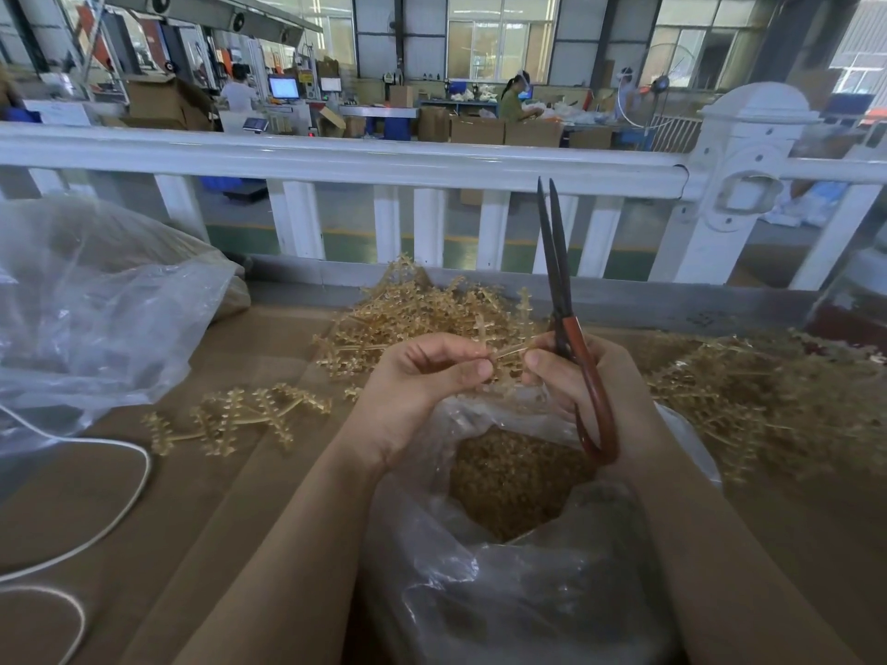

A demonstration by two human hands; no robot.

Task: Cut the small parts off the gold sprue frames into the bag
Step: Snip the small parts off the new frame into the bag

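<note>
At the far left a big crumpled clear plastic sack (91,300) slumps on the brown desk (230,472), with a white cord (129,491) looping in front of it. Just to its right lies a single gold sprue frame (235,417), flat on the desk and apart from the others. Behind the hands a loose heap of frames (422,314) rises against the white railing (336,156). The left hand (422,376) has its fingers curled and pinches one end of a thin gold stem (511,350) between thumb and forefinger. The right hand (590,376) takes the stem's other end in its fingertips and also grips a pair of red-handled scissors (571,328), blades nearly together and pointing straight up. Directly beneath both hands sits an open clear bag (480,592) holding a mound of small gold parts (509,482). Farther right another tangled pile of frames (749,391) spreads across the desk.
</note>
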